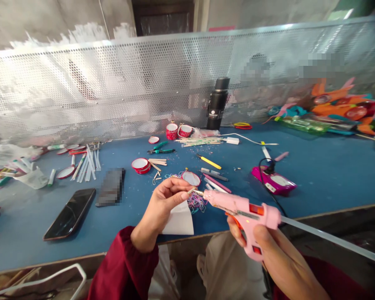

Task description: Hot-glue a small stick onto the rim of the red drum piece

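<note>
- The right hand [264, 243] is gripping the pink glue gun [237, 206], fingers closed round the handle and one finger lying on the orange trigger.
- The left hand [162, 208] is pinching a small pale piece [192, 191] between thumb and fingertips, with a white paper [179, 218] hanging below the palm. The other fingers are curled in; I cannot tell if they are clamping the paper.
- The gun's tip is pointing left and is sitting just beside that pinched piece, both held above the near edge of the blue tabletop [325, 183].
- Judging by this, a gentle squeeze is what it is calling for: a small bead, with the fingertips staying back from the hot tip.
- Both wrists are hovering unsupported; bracing the forearms on the edge would steady things.
- The right wrist is angling down, with the clear glue stick [331, 239] trailing out behind.
- Loose rubber bands [197, 203] are lying just under the hands, and a phone [70, 213] is well apart to the left.
</note>
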`<state>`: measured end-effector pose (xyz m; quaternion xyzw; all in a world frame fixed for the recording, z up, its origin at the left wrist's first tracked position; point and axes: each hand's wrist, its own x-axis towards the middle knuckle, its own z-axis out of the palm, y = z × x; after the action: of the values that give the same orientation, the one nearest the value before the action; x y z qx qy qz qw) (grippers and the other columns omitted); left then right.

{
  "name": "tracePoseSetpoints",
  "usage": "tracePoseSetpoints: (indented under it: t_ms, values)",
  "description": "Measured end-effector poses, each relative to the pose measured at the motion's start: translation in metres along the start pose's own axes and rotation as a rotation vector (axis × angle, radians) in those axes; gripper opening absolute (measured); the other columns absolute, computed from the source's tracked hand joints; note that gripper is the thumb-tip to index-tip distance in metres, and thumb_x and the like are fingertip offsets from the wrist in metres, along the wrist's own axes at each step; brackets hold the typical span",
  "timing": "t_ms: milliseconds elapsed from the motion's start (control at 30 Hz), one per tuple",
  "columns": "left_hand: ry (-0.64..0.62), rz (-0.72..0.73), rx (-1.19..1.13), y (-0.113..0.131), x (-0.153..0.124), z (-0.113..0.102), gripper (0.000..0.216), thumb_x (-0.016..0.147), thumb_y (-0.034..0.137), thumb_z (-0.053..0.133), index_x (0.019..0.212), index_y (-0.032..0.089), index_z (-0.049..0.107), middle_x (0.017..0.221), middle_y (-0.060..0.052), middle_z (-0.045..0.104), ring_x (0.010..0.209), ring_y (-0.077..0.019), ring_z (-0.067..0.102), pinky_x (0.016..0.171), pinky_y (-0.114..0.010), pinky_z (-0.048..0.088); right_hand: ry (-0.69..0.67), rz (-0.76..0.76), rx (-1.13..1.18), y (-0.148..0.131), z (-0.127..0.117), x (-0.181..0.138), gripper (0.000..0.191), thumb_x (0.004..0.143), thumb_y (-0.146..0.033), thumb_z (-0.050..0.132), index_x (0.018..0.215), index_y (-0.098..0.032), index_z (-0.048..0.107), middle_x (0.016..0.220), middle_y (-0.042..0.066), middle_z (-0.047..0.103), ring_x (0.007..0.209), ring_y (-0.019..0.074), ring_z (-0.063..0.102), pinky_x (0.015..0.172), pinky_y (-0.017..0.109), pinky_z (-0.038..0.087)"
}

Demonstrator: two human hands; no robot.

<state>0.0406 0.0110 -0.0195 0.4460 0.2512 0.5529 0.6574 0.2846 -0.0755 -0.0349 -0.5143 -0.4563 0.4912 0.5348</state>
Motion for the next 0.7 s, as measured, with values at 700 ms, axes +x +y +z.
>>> tracePoseSetpoints:
  t_ms: [700]
  values:
    - [0.014, -0.001, 0.022, -0.0002, 0.0, -0.0005, 0.029, 0.075, 0.029, 0.093, 0.097, 0.019, 0.076, 0.098, -0.004, 0.082, 0.09, -0.0157, 0.074, 0.088, -0.027, 0.052, 0.091, -0.019, -0.057, -0.0019, 0.0051, -0.0048, 0.052, 0.09, -0.066, 0.067, 0.114, -0.021, 0.078, 0.105, 0.013, 0.079, 0.089, 0.0251, 0.077, 0.077, 0.032, 0.067]
